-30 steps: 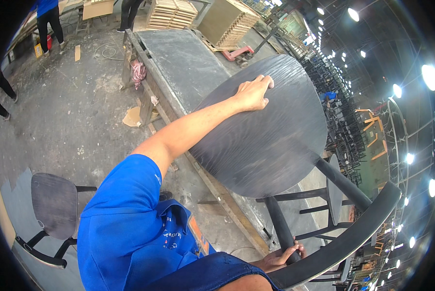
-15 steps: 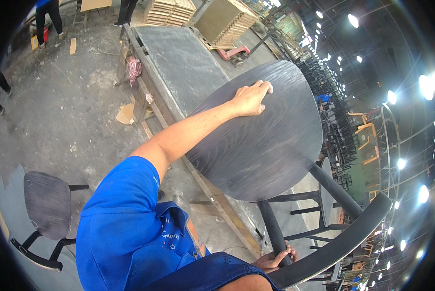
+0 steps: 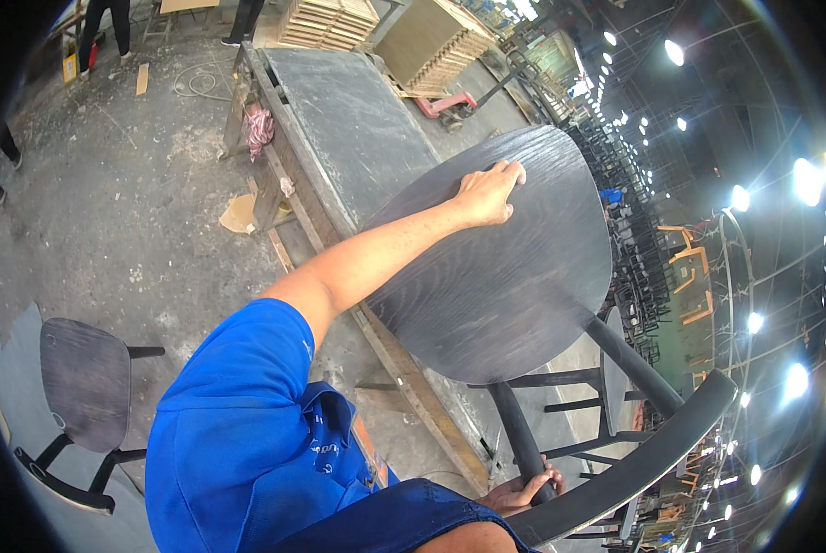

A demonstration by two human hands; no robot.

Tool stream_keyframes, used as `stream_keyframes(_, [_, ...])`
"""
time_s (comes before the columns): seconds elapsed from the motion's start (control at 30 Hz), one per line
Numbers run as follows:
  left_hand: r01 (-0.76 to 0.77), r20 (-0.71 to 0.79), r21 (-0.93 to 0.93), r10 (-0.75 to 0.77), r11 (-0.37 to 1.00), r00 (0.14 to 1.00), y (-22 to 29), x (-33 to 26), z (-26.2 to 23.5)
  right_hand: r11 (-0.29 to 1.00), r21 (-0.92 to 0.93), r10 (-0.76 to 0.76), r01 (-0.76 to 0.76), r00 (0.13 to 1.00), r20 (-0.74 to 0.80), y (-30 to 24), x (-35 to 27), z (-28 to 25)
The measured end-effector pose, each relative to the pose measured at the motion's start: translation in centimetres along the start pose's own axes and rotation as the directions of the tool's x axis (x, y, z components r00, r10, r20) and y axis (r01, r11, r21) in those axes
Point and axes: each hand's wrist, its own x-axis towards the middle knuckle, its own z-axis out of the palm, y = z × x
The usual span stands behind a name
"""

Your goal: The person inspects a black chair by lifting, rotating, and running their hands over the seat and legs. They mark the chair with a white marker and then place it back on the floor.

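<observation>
A dark, wood-grained chair seat [image 3: 487, 286] tilts up before me, with a curved black backrest [image 3: 630, 470] nearest me at the lower right. On the upper part of the seat rests my left hand [image 3: 489, 194], its fingers bent and drawn together. Whatever may lie under those fingers is hidden. Lower down, my right hand [image 3: 524, 490] is wrapped around one of the round posts [image 3: 518, 433] that join seat and backrest. A long grey-topped workbench [image 3: 348, 120] runs beneath and beyond the chair.
Another dark chair [image 3: 86, 387] stands at the lower left. A striped cloth [image 3: 260, 131] hangs at the bench's side, near cardboard scraps [image 3: 239, 214] on the floor. Stacked wooden panels [image 3: 431, 46] and a red pallet jack [image 3: 445, 103] are behind. People's legs show at the far left.
The view has shifted slightly. My left hand stays on the upper seat with hardly any movement over it, and my right hand keeps its grip on the post.
</observation>
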Motion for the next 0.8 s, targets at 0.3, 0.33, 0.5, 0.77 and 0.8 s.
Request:
stream_keyframes(0.3, [-0.056,-0.004,-0.055,0.056,0.997,0.998,-1.2,-0.1,-0.5,1.0,-0.011,-0.007,0.007,1.0,0.006,-0.5,-0.7,0.5])
stream_keyframes(0.33, [-0.07,-0.014,-0.084,0.069,0.994,0.998,-1.5,-0.1,-0.7,1.0,-0.008,-0.011,0.011,1.0,0.0,-0.5,-0.8,0.5])
stream_keyframes(0.5, [0.077,-0.023,-0.581,-0.111,0.81,0.994,-2.9,-0.8,-1.6,0.999,-0.031,-0.029,0.028,0.999,-0.028,-0.3,-0.4,0.9])
stream_keyframes(0.77, [-0.109,-0.251,-0.269,0.04,0.957,0.967,-3.2,-3.8,0.2,0.996,-0.077,-0.051,0.048,0.998,-0.037,-0.7,0.7,2.4])
stream_keyframes(0.8, [-0.146,-0.282,-0.169,0.094,0.975,0.955,-3.2,-3.7,0.5,0.994,-0.105,-0.041,0.035,0.998,-0.048,-0.7,0.7,2.5])
